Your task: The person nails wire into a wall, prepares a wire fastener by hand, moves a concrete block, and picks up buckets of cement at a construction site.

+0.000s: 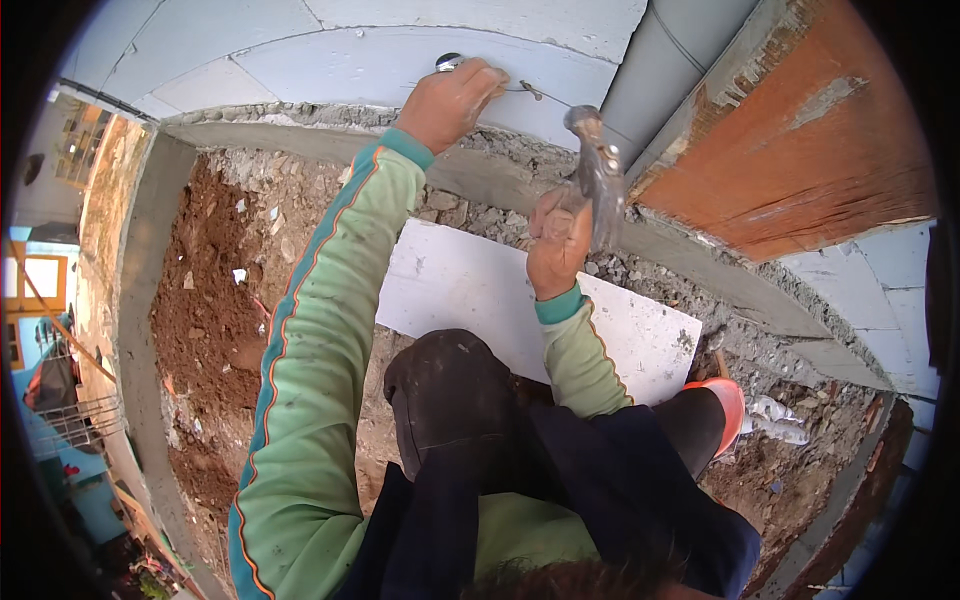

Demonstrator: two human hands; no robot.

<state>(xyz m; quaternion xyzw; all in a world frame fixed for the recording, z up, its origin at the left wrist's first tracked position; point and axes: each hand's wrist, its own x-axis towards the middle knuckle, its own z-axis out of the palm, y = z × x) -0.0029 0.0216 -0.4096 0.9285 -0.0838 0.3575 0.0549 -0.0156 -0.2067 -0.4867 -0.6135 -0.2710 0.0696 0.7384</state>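
Observation:
My right hand (560, 240) is wrapped round a claw hammer (603, 180), which it holds up in front of the wall. The hammer's face points toward the wall and its handle is mostly hidden by the fist. My left hand (452, 105) is raised against the pale block wall (370, 60), its fingers pinched together at the surface. What they hold, if anything, I cannot make out. Just behind that hand shows a small round dark and silvery thing (449, 62). To its right, a thin wire or string with a small knotted piece (531, 90) runs along the wall.
A white slab (460, 275) lies across the rubble in front of my knees. Red-brown soil (205, 310) fills the left, bordered by a concrete beam (145, 260). At right stand a grey pipe (675, 70) and an orange-brown board (800, 130). A red-orange container (722, 405) sits beside my leg.

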